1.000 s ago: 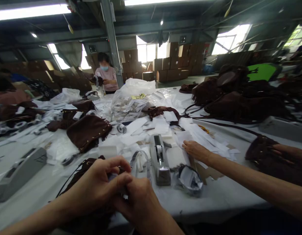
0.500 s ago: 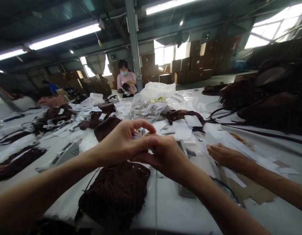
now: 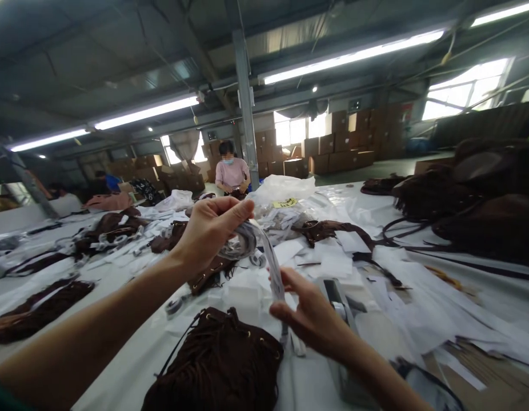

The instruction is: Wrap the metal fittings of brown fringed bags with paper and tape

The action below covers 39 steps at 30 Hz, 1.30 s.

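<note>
My left hand is raised above the table and closed round a roll of pale strip. A length of the strip runs down to my right hand, which pinches it lower down. Under both hands a dark brown fringed pouch lies on the white table. A grey tape dispenser stands just behind my right hand, partly hidden by it.
Loose white paper slips cover the table's middle. More brown fringed bags are heaped at the right and others lie at the left. A clear plastic bag sits further back. A person in pink stands by a steel post.
My hands have risen from the table and drawn apart, pulling a length of strip out between them. The camera has tilted up. The co-worker's arm at the right is out of view.
</note>
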Motion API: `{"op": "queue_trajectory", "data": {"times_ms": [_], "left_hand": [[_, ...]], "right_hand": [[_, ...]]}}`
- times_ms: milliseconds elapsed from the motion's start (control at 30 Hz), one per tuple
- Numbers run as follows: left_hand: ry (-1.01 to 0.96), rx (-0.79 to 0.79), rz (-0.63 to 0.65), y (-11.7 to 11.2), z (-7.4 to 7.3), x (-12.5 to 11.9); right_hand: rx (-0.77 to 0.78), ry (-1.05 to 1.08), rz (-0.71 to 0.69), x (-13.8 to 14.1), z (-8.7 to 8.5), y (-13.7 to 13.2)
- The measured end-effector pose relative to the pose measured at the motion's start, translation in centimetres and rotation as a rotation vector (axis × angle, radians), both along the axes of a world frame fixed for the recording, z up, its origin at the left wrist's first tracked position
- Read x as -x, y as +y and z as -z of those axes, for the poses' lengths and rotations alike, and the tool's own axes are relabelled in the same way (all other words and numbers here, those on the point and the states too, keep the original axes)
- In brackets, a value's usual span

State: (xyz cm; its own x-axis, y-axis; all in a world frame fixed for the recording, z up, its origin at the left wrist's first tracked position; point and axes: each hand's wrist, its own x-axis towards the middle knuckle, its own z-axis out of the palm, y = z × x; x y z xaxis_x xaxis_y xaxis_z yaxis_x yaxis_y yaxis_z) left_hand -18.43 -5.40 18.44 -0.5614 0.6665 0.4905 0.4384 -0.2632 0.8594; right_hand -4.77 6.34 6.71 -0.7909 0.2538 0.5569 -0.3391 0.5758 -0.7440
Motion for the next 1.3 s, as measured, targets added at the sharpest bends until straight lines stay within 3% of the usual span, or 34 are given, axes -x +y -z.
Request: {"op": "queue_trajectory", "data": {"times_ms": [133,233,333,400,467,567,667,733,800,967,1067,1133,1200,1267,1300], "left_hand": [[0.200,0.131,0.146,0.5,-1.2,-1.6],[0.061,-0.034,0.099,1.5,-1.3,-2.6],[-0.179,-0.215,0.051,2.3,0.2,-2.5],[-0.235,-0.192,0.077,2.4,1.6,-1.7],[-0.150,0.011,0.163,2.2,2.6,-0.6],[0.219,0.475,0.313,2.1,2.9,0.5],[0.492,0.637,0.327,2.8,2.2,0.1],[0.424,0.588,0.322,3.4,2.1,-0.7],[0.220,0.497,0.308,3.9,2.5,-1.4],[-0.334,0.229,0.204,4.9,5.0,-2.5],[-0.434,0.067,0.151,5.2,6.2,-2.6],[-0.309,0.151,0.214,5.1,6.6,-2.2],[-0.039,0.410,0.374,4.8,6.5,-1.7],[0.223,0.603,0.496,4.4,5.9,-1.3],[0.288,0.617,0.506,4.4,5.4,-1.3]], "right_hand": [[0.014,0.030,-0.102,0.9,-5.0,1.2],[0.000,0.130,0.057,2.3,-6.2,-0.1],[0.046,0.200,0.232,3.1,-5.0,-1.4],[0.015,0.147,0.276,3.1,-3.7,-1.4],[-0.061,0.069,0.288,2.7,-2.5,-0.8],[-0.226,-0.041,0.256,2.1,-1.2,0.2],[-0.271,-0.057,0.218,1.4,-0.8,0.7],[-0.200,-0.055,0.237,0.7,-0.8,0.9],[-0.132,-0.072,0.265,-0.1,-0.9,0.9],[0.006,-0.029,0.271,-0.8,-0.3,0.2],[0.103,0.031,0.316,-0.4,1.1,-0.4],[0.052,-0.019,0.347,-0.3,2.2,-0.4],[-0.117,-0.144,0.349,-0.5,2.9,0.1],[-0.270,-0.224,0.329,-0.8,2.6,1.0],[-0.291,-0.213,0.308,-0.9,2.1,1.4]]}}
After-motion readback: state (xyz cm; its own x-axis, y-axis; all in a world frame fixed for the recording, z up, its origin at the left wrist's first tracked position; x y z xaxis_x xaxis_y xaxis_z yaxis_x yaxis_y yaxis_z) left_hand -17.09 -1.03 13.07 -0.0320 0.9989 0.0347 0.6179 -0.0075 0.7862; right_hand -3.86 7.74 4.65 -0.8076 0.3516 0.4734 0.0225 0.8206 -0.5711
